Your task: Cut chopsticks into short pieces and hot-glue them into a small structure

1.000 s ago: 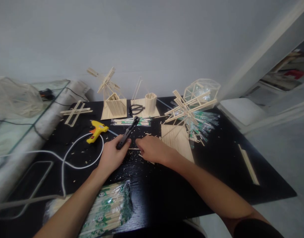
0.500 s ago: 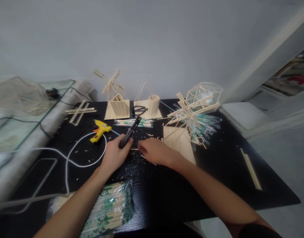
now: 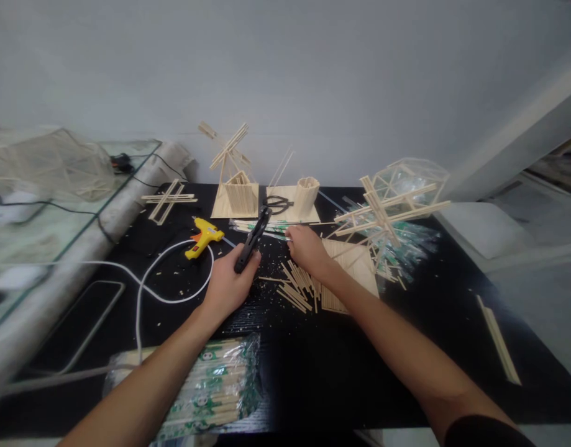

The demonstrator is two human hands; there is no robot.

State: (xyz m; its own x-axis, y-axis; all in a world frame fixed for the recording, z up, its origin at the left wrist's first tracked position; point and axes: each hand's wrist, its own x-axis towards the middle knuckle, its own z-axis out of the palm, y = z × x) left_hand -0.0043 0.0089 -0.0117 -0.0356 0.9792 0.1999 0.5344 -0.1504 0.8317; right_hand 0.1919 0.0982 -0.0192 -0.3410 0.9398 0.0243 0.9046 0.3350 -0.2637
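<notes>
My left hand [image 3: 232,282] is closed round a slim black hand tool [image 3: 253,241], which points up and away; its exact kind is unclear. Farther right, my right hand [image 3: 309,250] has its fingers pinched at the right end of the wrapped chopsticks [image 3: 260,227] lying in clear and green film. Below that hand, several short cut sticks [image 3: 295,288] lie in a loose pile. They partly overlap a flat panel of sticks [image 3: 353,267], which carries a windmill-like stick frame [image 3: 381,211]. My right forearm covers part of the panel.
A yellow glue gun [image 3: 204,237] with a white cable lies left. Behind stand a stick model [image 3: 242,197], a round stick cup [image 3: 307,195] and black scissors [image 3: 278,203]. A chopstick pack [image 3: 215,388] lies in front; empty wrappers [image 3: 409,242] lie right.
My right hand has moved forward from beside the left hand to the wrapped chopsticks, uncovering the cut sticks. My left hand still holds the black tool. The view has shifted, moving things rightward.
</notes>
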